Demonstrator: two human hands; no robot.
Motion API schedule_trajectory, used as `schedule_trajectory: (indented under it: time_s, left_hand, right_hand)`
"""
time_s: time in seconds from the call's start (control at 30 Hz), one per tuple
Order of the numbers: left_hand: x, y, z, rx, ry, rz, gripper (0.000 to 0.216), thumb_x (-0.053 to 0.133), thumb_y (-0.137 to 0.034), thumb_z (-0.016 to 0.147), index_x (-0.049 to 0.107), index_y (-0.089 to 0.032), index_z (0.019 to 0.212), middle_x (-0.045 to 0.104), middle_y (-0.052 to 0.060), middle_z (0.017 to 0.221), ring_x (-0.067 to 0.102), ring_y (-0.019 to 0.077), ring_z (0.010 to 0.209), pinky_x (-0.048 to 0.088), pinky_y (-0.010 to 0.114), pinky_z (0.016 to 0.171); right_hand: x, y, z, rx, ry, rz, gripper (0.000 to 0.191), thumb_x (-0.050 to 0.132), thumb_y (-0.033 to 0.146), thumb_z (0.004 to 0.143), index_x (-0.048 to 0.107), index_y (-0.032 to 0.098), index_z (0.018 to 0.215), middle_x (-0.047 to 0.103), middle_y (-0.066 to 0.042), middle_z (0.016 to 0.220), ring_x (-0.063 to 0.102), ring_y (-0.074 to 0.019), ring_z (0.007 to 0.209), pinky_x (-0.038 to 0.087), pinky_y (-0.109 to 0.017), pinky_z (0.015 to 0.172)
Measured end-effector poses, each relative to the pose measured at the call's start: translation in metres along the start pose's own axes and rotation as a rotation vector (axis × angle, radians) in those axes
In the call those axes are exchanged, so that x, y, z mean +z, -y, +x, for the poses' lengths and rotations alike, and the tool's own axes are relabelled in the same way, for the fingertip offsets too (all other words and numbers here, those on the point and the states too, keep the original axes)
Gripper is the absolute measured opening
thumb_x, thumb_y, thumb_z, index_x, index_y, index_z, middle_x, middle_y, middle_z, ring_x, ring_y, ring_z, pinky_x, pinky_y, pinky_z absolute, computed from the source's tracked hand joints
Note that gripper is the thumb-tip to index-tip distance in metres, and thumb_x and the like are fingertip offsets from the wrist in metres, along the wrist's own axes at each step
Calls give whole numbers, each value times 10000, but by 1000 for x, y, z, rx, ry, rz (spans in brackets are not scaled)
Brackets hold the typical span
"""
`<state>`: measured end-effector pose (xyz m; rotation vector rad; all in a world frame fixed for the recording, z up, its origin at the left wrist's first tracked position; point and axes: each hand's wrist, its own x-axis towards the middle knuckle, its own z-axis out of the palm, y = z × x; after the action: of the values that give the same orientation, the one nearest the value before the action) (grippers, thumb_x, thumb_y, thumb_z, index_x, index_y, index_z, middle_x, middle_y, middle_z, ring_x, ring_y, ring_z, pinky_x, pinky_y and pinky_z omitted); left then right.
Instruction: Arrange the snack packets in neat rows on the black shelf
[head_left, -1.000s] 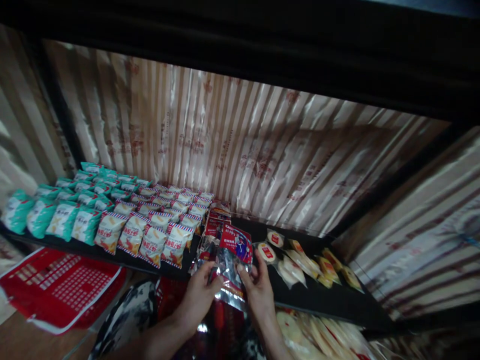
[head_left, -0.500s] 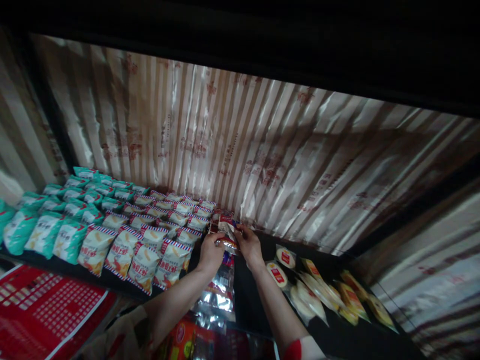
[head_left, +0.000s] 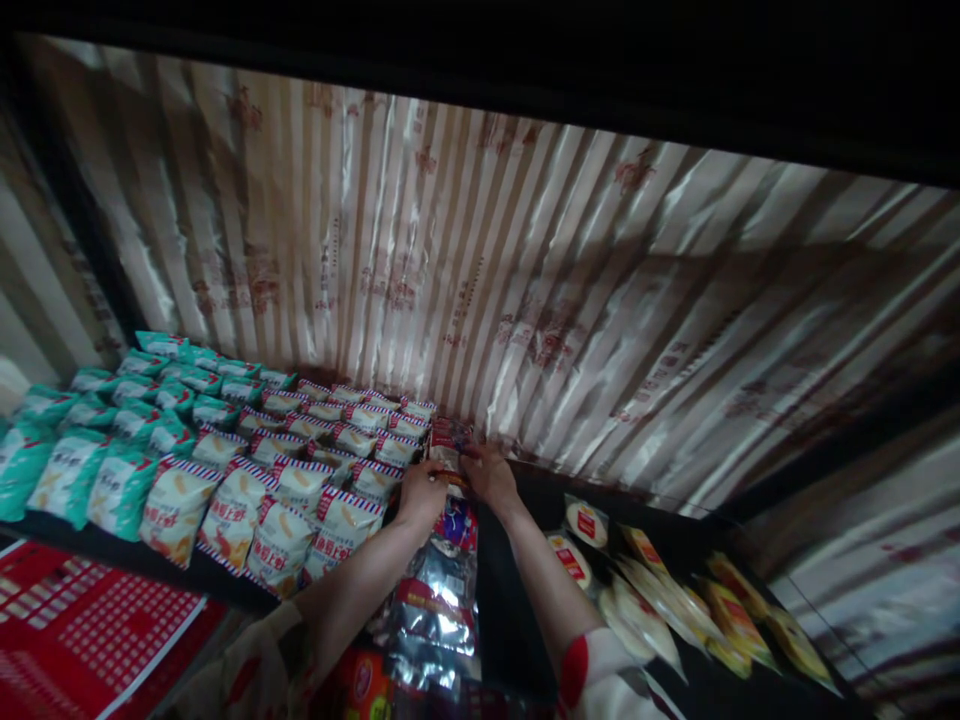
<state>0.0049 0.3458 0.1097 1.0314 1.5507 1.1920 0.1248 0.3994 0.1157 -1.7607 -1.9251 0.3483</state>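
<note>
At the back of the dark shelf, a dark red snack packet lies between my two hands, near the striped lining. My left hand is closed on its near left edge, fingertips pinching the wrapper. Against its right side my right hand grips with bent fingers, thumb partly hidden. Shiny silver, red and purple packets overlap in a column running from the held packet toward me. White chip bags with red-and-blue striped tops stand in rows just left of my left hand.
Teal bags fill the shelf's far left. On the right lie round white packets and yellow packets. A red basket sits at lower left, and an orange package at the bottom. A dark beam crosses overhead.
Both hands have lowered the packet toward the shelf at the head of the column, where it lies flatter. The view has shifted slightly.
</note>
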Motion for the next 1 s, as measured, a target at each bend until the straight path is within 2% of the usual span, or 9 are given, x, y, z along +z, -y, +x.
schedule_trajectory:
  time_s: [0.2,0.37,0.53,0.67,0.8,1.0]
  left_hand:
    - [-4,3,-5,-12,-3,-13,254,580,-166,724,680,-145,956,700,70,777,642,174,735,471,269,696]
    - [-4,-1,-6,17,-1,4,267,531,-122,721,684,-137,940,699,64,761,637,182,768,467,262,691]
    - [-2,-6,-3,80,31,163,293,503,-112,718,685,-129,948,702,83,799,633,193,819,451,270,717]
    - [-5,-5,-3,91,29,336,274,512,-166,735,690,-162,943,699,87,899,622,207,908,433,271,764]
    - [-10,-3,-6,108,-5,361,276,534,-209,738,681,-177,970,667,96,1034,612,216,953,432,262,782]
    - [-16,0,-4,76,10,317,242,557,-239,739,692,-190,934,694,81,903,632,225,888,440,269,746]
  right_hand:
    - [0,-2,-3,73,-33,-30,280,482,234,784,679,235,983,682,-30,1022,624,-178,944,447,-261,826]
    - [-2,-1,-2,74,-26,-69,287,474,195,780,690,206,969,698,-52,985,641,-183,915,457,-250,791]
    - [-2,3,1,59,-17,-114,266,459,191,792,714,197,868,703,-79,955,644,-190,900,447,-244,778]
    - [0,7,-1,69,-4,-153,265,456,220,801,719,190,809,703,-101,919,644,-202,872,440,-268,775]
    - [-2,12,-6,80,22,-226,268,446,244,810,713,219,828,692,-83,954,626,-208,900,426,-294,807]
    - [-4,18,-11,71,49,-239,252,453,286,811,698,256,863,675,-48,1021,587,-213,986,417,-307,826]
